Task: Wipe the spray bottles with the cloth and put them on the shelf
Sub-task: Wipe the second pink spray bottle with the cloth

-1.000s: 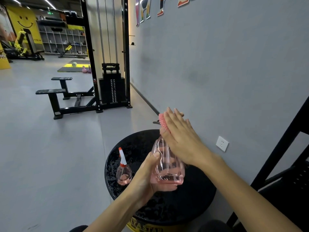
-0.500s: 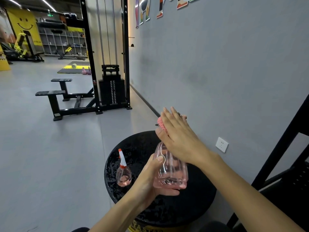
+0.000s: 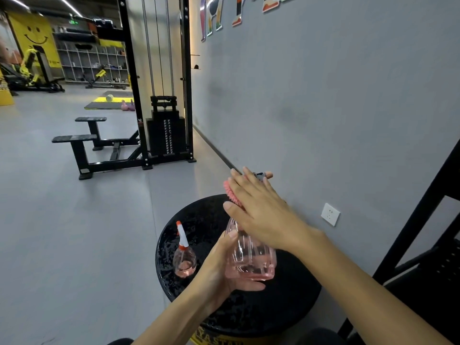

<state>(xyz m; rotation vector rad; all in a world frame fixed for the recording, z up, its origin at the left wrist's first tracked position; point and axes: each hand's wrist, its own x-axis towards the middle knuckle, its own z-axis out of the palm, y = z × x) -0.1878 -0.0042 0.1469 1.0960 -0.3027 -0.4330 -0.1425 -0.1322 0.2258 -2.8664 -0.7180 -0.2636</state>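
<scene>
Right hand (image 3: 261, 215): fingers (image 3: 249, 185) straight and flat, pressing a pink nubbly cloth (image 3: 230, 192) onto the sprayer end of the clear pink ribbed plastic spray bottle (image 3: 249, 260). Left hand (image 3: 224, 267): thumb and fingers curl round the bottle's base, holding it tilted just above the round black speckled tabletop (image 3: 286, 307). Judgement: little liquid shows, so it is probably light, with thin, slick walls. The best grip is low on the ribs, then carry to the black metal shelf frame (image 3: 423, 232).
</scene>
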